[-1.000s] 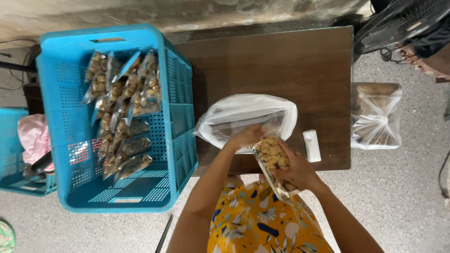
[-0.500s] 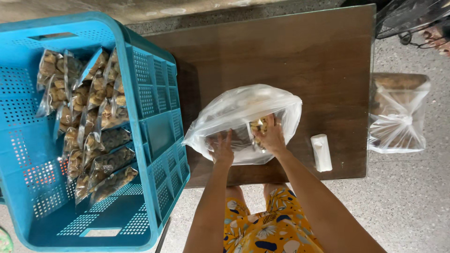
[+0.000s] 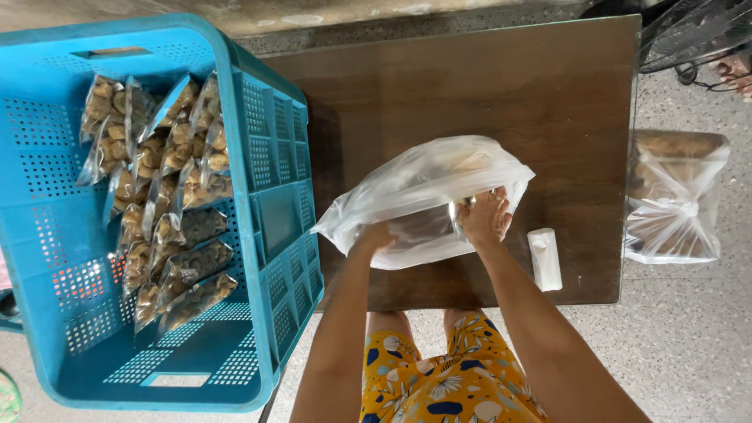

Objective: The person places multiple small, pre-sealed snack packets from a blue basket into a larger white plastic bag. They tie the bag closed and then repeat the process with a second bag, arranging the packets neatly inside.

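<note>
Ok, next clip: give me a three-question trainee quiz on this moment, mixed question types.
1. True or false: both hands are on the clear plastic bag on the brown table.
2. Which side of the table does the blue crate of packed snack pouches sit on, from the person's view? A) left B) right C) behind the person
3. What lies on the table just right of the right hand?

Key
1. True: the left hand and right hand both grip the bag.
2. A.
3. A small white roll, apart from the hand.
</note>
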